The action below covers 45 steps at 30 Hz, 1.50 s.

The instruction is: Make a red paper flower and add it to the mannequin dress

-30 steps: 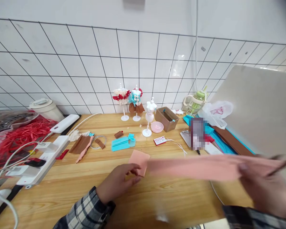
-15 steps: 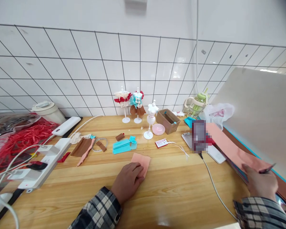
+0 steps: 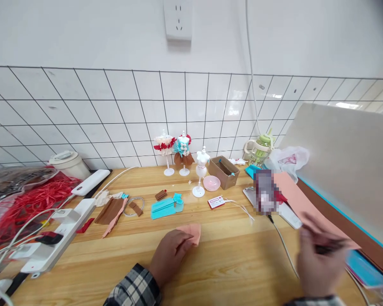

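My left hand (image 3: 170, 256) rests on the wooden table (image 3: 230, 255), its fingers closed on a small piece of salmon paper (image 3: 193, 233). At the right, my right hand (image 3: 321, 255) is smeared by motion and holds a dark object whose shape is blurred. Beyond that hand lies a long salmon paper strip (image 3: 301, 202). Folded turquoise paper (image 3: 164, 208) and a small brown folded piece (image 3: 161, 195) lie past my left hand. A bare white mini mannequin (image 3: 201, 168) stands upright beside a pink bowl (image 3: 211, 183).
Two decorated mannequins stand near the tiled wall. A cardboard box (image 3: 229, 180), green bottle (image 3: 259, 148) and phone-like blurred item (image 3: 265, 191) are right of centre. A power strip (image 3: 62, 238), cables and red shredded paper (image 3: 38, 197) are at left; a white cable crosses the right side.
My right hand has lifted off the long salmon strip and moved left with the dark object. The small salmon piece under my left hand looks more folded up. The view has tilted upward.
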Tool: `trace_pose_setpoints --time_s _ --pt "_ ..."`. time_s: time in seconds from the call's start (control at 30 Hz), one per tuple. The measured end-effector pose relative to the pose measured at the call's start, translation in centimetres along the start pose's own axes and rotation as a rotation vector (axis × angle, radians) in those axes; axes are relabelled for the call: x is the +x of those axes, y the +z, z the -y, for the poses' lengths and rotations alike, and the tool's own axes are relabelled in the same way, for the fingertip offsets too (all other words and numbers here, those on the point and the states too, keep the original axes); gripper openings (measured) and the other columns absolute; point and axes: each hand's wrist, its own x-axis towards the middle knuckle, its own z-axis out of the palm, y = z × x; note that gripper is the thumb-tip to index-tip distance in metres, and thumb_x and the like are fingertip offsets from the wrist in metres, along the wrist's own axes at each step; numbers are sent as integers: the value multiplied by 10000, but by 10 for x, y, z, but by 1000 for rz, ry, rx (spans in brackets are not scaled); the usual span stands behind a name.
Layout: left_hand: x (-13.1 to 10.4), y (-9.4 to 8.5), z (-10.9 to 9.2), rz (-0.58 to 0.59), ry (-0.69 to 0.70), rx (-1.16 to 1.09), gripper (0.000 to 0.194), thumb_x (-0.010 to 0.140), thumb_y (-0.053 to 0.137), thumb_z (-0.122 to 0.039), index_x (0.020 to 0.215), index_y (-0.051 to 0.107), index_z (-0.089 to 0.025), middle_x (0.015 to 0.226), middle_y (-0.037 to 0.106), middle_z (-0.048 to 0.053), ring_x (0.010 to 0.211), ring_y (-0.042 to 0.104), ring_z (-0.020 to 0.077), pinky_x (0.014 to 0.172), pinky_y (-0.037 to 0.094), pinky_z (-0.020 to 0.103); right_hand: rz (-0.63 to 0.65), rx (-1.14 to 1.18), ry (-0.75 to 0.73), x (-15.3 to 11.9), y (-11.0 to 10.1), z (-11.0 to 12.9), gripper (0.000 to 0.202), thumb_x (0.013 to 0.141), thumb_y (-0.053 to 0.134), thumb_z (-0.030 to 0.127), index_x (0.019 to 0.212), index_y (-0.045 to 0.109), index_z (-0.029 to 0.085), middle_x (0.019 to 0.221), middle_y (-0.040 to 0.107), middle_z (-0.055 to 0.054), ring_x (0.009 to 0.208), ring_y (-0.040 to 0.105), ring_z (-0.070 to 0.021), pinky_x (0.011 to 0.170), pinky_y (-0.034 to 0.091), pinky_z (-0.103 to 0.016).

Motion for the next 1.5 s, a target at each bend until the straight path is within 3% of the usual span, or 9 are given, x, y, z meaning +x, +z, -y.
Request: trace_pose_setpoints --time_s 0.1,0.23,0.33,0.5,0.63,0.9,1.1,1.37,1.5 --pt "3 -3 14 -225 -170 -184 465 914 345 -482 763 664 -180 776 678 65 749 596 216 727 466 325 639 59 -174 -47 63 34 215 812 542 274 1011 488 209 1275 538 -164 1043 574 -246 813 465 -412" --pt "3 -9 29 -462 -332 -379 500 867 377 -578 755 625 -159 756 666 59 761 593 235 742 478 338 1084 202 -538 -103 145 48 367 761 618 268 1094 502 165 1233 557 -161 1133 503 -256 927 413 -394" --pt "1 -11 32 -502 -360 -508 499 866 372 -588 834 619 -155 807 677 66 802 602 234 776 483 344 1101 144 -559 -127 180 38 64 818 533 226 848 537 170 817 628 -78 794 561 -199 721 425 -321" --pt "6 -5 31 -462 -305 -647 432 783 598 -480 1067 542 -160 891 676 67 862 621 224 809 478 343 1008 47 -307 -115 187 14 92 799 520 228 748 455 189 692 548 -14 632 483 -152 578 334 -258" --pt "12 2 33 -405 -296 -571 414 716 689 -404 1034 569 -168 732 631 7 707 600 181 677 466 280 957 41 -168 -97 186 3 128 774 550 272 761 443 202 676 537 4 619 469 -149 561 322 -248" --pt "13 5 39 -394 -269 -545 225 769 627 -386 798 593 -166 731 628 0 693 563 156 660 440 255 1067 16 -151 -98 192 0 101 776 529 286 824 490 206 756 591 -17 686 522 -176 609 354 -273" --pt "13 7 41 -414 -254 -570 242 775 623 -396 743 555 -166 720 602 -7 685 541 144 658 436 251 965 37 -111 -93 191 -6 83 787 490 288 793 457 212 741 560 -8 690 512 -169 624 365 -275" --pt "12 4 30 -351 -193 -713 369 801 596 -399 1086 523 -176 1003 667 81 910 624 210 858 464 367 982 25 -150 -100 184 1 134 791 489 291 717 404 219 634 490 26 592 459 -143 552 311 -251" --pt "12 3 30 -332 -202 -702 393 796 616 -381 1112 516 -168 1021 669 95 947 624 220 862 465 365 1068 40 -207 -109 179 7 133 804 489 303 729 422 216 623 493 30 564 446 -134 534 290 -243"
